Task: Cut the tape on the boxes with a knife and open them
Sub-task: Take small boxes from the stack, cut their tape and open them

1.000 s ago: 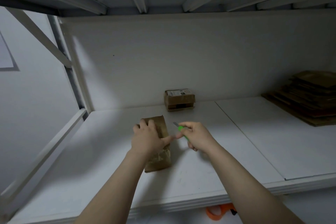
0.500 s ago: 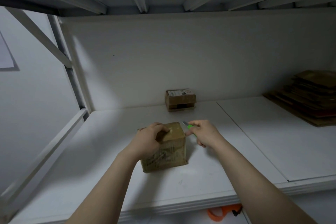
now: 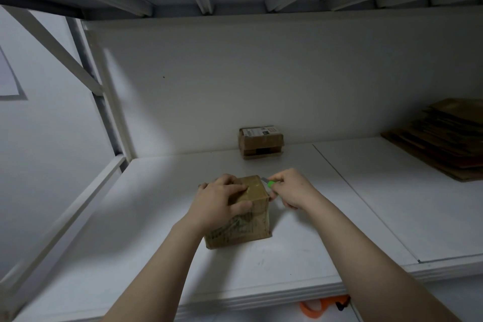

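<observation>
Bracing the taped cardboard box point(image 3: 257, 213) from above, the left hand point(image 3: 218, 202) grips its top; the right hand point(image 3: 292, 189) pinches the green-handled knife point(image 3: 269, 182). The box appears light, stiff and slick-taped.

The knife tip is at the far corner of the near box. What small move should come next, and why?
Probably press the knife blade into the tape at the top right edge of the near box and draw it closer: the right hand holds it there, and the left hand grips the box steady.
</observation>
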